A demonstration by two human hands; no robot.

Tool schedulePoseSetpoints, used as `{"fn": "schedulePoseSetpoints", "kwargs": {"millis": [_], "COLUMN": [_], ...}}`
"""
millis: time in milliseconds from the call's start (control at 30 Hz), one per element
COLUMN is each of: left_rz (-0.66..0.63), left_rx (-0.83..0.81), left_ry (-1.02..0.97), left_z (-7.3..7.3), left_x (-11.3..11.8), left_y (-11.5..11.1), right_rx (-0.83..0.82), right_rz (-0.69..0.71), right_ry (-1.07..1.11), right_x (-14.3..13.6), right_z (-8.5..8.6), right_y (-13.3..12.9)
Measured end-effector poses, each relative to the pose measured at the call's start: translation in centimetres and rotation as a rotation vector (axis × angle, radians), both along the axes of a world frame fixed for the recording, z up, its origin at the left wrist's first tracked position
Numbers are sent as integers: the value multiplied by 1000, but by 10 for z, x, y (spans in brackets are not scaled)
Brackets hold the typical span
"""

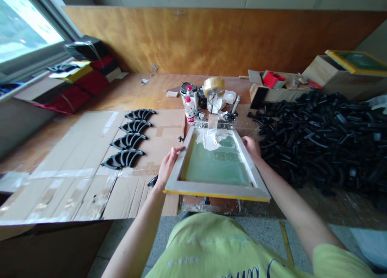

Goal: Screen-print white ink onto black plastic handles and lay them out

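A screen printing frame [178, 186] with a green mesh is hinged at the back in front of me, its near edge raised above the table. White ink [211, 139] lies thick along the mesh's far end. My left hand [168, 165] holds the frame's left side, index finger stretched along it. My right hand [251, 146] has its fingers curled at the right side of the frame. Beside my left wrist sits a small black plastic part [152, 181], partly hidden. Metal hinge clamps [231, 116] stand at the frame's far end.
Several fan-shaped rows of black parts [127, 158] lie on the cardboard [81, 149] to the left. A large heap of black parts [329, 141] fills the right. Behind the frame stand plastic bottles [189, 110], tape rolls [214, 86] and a tub [188, 88]. Another screen [359, 62] rests on a box.
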State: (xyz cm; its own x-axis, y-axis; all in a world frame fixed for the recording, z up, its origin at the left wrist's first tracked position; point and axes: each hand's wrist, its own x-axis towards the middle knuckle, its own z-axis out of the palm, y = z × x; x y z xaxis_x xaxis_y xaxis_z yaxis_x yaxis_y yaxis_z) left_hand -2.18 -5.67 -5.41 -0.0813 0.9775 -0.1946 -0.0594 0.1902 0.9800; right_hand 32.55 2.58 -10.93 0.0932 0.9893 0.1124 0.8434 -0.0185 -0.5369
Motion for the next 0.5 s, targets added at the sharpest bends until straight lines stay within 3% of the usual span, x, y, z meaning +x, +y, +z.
{"fn": "schedulePoseSetpoints", "kwargs": {"millis": [67,167,233,367,500], "left_rz": [-70,-72,-45,-62,-66], "left_rx": [-123,-177,-179,-184,-199], "left_ry": [20,69,129,172,173], "left_z": [-29,-72,-91,-105,-108], "left_x": [-5,-6,-5,-5,-6], "left_y": [-13,-20,-19,-16,-18], "right_rx": [113,316,322,108,99], "right_rz": [-1,217,361,478,692], "right_ry": [-3,-88,-199,-354,-376], "right_x": [-4,-45,-79,-114,-97], "right_z": [14,32,39,33,23], "right_y": [15,40,53,49,18]}}
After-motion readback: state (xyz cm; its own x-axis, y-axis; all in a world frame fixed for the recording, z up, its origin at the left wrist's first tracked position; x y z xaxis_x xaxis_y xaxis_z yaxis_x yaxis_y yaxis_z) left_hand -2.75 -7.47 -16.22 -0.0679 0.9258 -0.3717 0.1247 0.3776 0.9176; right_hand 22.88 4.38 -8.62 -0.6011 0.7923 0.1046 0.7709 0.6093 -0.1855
